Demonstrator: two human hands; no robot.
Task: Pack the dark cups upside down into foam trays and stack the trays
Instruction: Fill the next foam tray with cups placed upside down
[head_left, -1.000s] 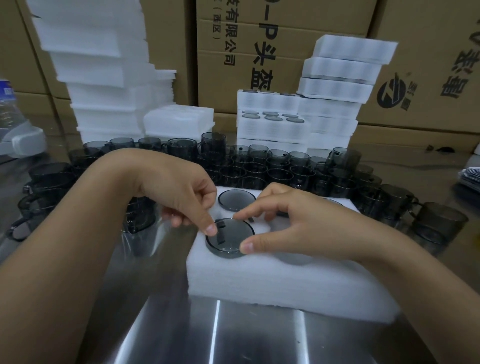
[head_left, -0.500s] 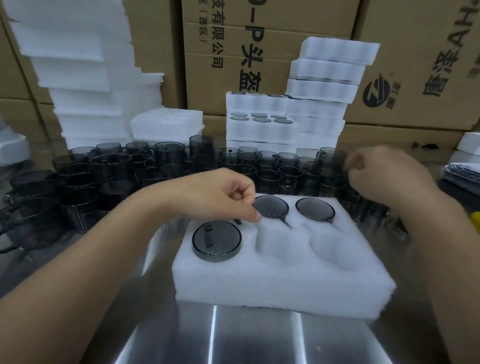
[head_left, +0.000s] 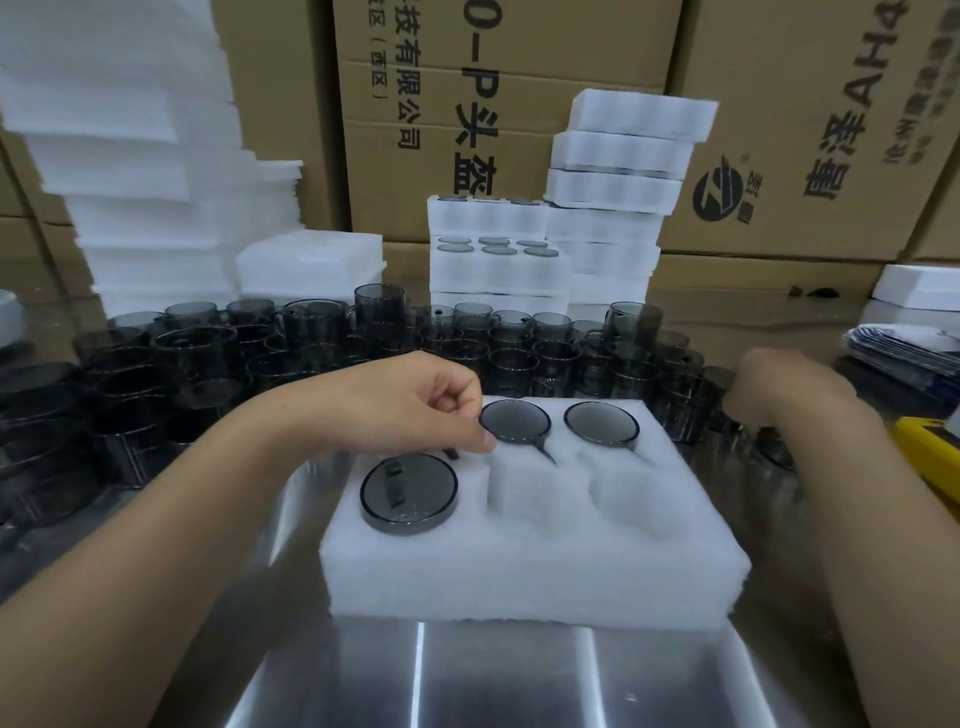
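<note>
Foam tray (head_left: 519, 561) on steel table (head_left: 493, 675). Three dark cups upside down in pockets: front-left cup (head_left: 409, 493), two back cups (head_left: 514, 420). Left hand (head_left: 410, 410) over back-left pocket, fingers curled, hold unclear. Right hand (head_left: 789, 387) blurred among loose cups (head_left: 467, 343), grip not visible. Behind, stacked trays (head_left: 613, 171).

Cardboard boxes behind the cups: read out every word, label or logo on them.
"技有限公司": middle carton, printed sideways, start cut off.
"(西区)": same carton, smaller.
"0-P头盔": same carton, large, start cut off.
"AH": right carton; the large Chinese characters after it are not surely readable.
Round black logo: right carton. The small print near it is too blurred to read.
</note>
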